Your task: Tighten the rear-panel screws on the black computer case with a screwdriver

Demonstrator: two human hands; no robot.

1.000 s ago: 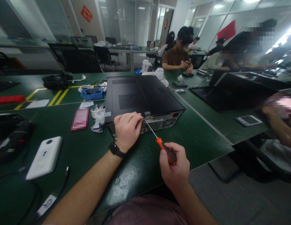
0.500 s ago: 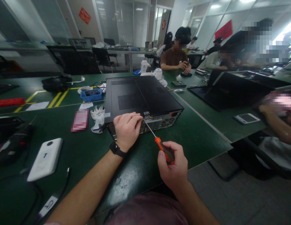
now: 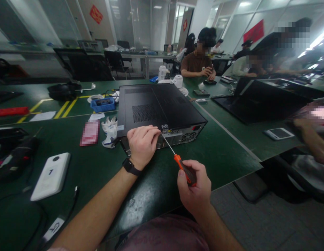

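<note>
A black desktop computer case [image 3: 148, 104] lies flat on the green table, its rear panel with vents and a fan grille facing me. My right hand [image 3: 195, 186] is closed around the orange and dark handle of a screwdriver [image 3: 179, 160]. The metal shaft slants up and left to the case's rear edge, where its tip meets the fingertips of my left hand [image 3: 143, 141]. Those fingers are pinched together at that edge; whatever is between them is hidden. A black watch [image 3: 131, 166] sits on my left wrist.
Left of the case lie a white glove [image 3: 109, 132], a blue bin [image 3: 102, 104] of small parts and a white power bank [image 3: 51, 176] with cables nearby. White devices [image 3: 163, 73] stand behind it. A co-worker [image 3: 197, 62] sits across the table; a phone [image 3: 279, 133] lies at right.
The whole view has shifted slightly, so everything appears a little to the right. Both hands and the screwdriver keep nearly the same pose against the case.
</note>
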